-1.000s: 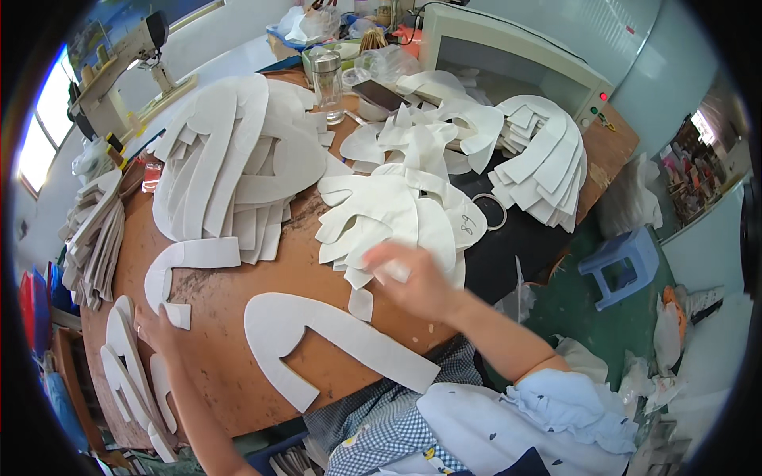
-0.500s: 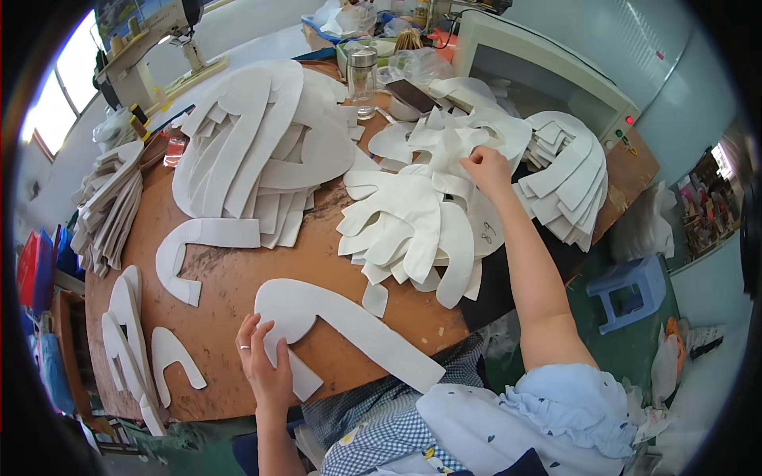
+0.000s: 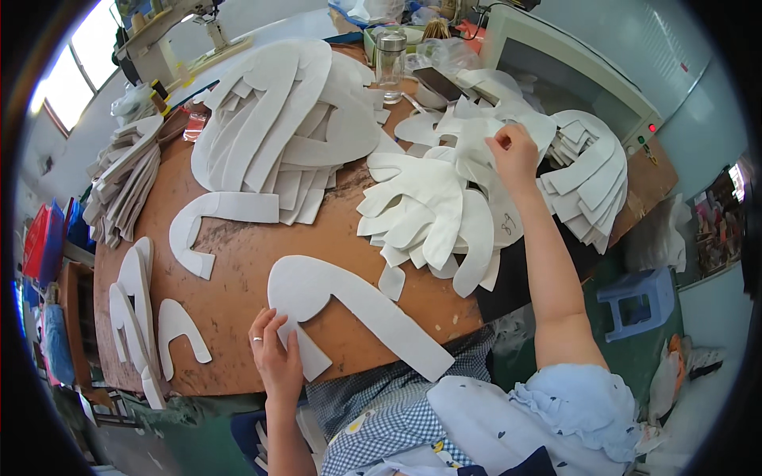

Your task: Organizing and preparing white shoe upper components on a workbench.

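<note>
A large white hook-shaped piece [image 3: 381, 317], like thick felt or padding, lies flat near the table's front edge. My left hand [image 3: 275, 349] is at its shorter leg, fingers bent but apart, the fingertips touching its left edge. Farther right, my right hand [image 3: 514, 155] is closed in a pinch over a loose heap of thin white cut pieces [image 3: 421, 202]. Whatever is between those fingertips is too small to make out. Handwritten marks show on one piece beneath the heap.
Stacks of thick white pieces stand at the back [image 3: 270, 119], the right [image 3: 587, 174] and the far left [image 3: 127, 178] of the brown table [image 3: 238, 309]. A glass jar [image 3: 390, 67], a phone [image 3: 438, 83], a boxy machine [image 3: 567, 71] and a sewing machine [image 3: 159, 40] are behind.
The whole view has shifted, so the table sits slightly higher and further right. My left fingers have slid down toward the shorter leg's edge. My right hand stays pinched over the heap.
</note>
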Demonstrator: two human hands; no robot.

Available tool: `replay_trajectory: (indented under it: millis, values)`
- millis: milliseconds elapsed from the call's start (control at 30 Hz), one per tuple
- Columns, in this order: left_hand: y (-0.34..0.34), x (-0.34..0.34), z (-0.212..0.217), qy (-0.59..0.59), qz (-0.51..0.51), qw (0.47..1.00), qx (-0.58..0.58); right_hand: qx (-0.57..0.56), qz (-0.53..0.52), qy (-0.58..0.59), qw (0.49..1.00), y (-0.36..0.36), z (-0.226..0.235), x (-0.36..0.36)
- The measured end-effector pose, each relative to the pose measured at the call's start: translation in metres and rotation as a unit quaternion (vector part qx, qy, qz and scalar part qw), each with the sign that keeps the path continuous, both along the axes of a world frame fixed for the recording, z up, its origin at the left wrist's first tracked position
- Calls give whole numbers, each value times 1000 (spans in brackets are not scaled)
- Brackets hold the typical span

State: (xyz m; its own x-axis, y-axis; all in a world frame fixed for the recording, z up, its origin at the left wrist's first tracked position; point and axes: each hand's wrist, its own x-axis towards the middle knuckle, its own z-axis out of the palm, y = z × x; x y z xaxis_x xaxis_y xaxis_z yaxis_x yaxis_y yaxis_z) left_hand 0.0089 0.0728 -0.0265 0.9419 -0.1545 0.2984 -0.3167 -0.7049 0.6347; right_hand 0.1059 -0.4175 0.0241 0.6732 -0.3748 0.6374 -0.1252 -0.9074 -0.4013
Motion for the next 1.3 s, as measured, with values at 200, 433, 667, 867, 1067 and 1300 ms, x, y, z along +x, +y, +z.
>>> replay_trajectory:
  millis: [200,433,667,867,1067,1300]
  values:
    - [-1,0,2,-4,-1,1000,9,-10,37,-84,996,-11,26,-4]
    - [-8,3,6,4,-11,1000,15,183,111,-48,976,-3,62,9]
    - [-22,9,15,-5,-27,1000,7,12,113,-123,986,5,109,22]
    - [-22,7,18,-30,-37,999,22,45,150,-52,986,28,122,30]
    - [-44,25,48,92,-112,965,-220,191,238,-3,952,125,114,3]
    - [-62,55,71,49,-71,924,-374,276,402,95,868,236,79,-37]
